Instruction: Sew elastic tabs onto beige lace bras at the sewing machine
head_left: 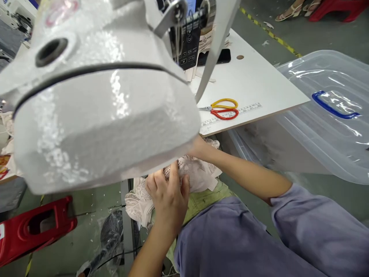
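Pale pink lace fabric (198, 175) lies bunched over my lap, below the white sewing machine head (109, 127). My left hand (170, 192) holds the lace from the near side, its fingers bent over the cloth and the thumb to the right. Part of its fingertips is lost among the folds and the machine's lower edge. My right hand (197, 147) reaches in from the right at the far side of the same fabric. The machine head covers its fingers, so their grip does not show. More lace layers (140, 204) hang left of my left hand.
Scissors (223, 109) with yellow and red handles lie on the white table (259, 77) over a printed ruler. A phone (223, 56) lies farther back. Right stands a clear plastic bin lid (331, 84) with a blue handle; a red stool (37, 227) is at lower left.
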The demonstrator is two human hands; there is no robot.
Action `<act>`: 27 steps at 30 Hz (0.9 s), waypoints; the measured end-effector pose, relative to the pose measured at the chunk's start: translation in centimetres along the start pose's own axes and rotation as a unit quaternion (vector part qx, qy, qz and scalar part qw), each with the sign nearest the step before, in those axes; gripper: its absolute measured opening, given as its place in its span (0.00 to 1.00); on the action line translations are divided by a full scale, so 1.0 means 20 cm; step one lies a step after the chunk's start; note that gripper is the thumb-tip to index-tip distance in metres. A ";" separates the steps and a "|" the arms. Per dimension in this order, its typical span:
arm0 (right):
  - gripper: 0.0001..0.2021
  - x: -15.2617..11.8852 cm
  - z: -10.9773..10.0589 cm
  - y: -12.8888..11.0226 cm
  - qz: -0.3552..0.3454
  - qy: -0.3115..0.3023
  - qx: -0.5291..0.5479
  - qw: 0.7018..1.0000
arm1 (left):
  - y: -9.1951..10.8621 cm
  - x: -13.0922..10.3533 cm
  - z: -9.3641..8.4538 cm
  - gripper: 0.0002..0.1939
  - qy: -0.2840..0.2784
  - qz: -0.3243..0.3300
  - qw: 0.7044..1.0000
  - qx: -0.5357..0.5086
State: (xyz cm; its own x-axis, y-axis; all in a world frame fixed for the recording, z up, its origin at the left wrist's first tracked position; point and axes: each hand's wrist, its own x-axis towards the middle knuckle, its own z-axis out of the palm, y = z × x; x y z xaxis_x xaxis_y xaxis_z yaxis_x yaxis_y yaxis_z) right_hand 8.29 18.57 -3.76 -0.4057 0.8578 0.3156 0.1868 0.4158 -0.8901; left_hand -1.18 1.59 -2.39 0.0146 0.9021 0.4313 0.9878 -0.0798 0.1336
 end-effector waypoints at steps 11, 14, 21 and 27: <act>0.03 0.00 -0.01 -0.01 -0.019 -0.012 0.028 0.999 | 0.01 0.01 0.01 0.26 0.003 0.009 1.000 -0.008; 0.04 -0.03 -0.01 0.01 -0.010 0.009 0.070 0.997 | -0.02 -0.01 0.02 0.27 0.026 -0.003 0.999 -0.044; 0.10 -0.24 -0.05 0.05 0.078 0.035 0.140 0.986 | -0.16 -0.05 0.08 0.27 0.015 -0.259 0.904 -0.339; 0.13 -0.37 -0.05 0.04 0.102 -0.013 0.129 0.986 | -0.18 0.00 0.07 0.27 -0.074 -0.324 0.808 -0.486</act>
State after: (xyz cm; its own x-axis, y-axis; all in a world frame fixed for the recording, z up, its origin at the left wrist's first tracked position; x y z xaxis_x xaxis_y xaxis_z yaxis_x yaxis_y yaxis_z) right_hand 12.34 12.86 -6.51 -0.4065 0.9063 0.1157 0.0341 0.1416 -0.9893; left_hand -4.46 2.48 -4.15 -0.3669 0.9234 -0.1123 0.2090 0.1995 0.9574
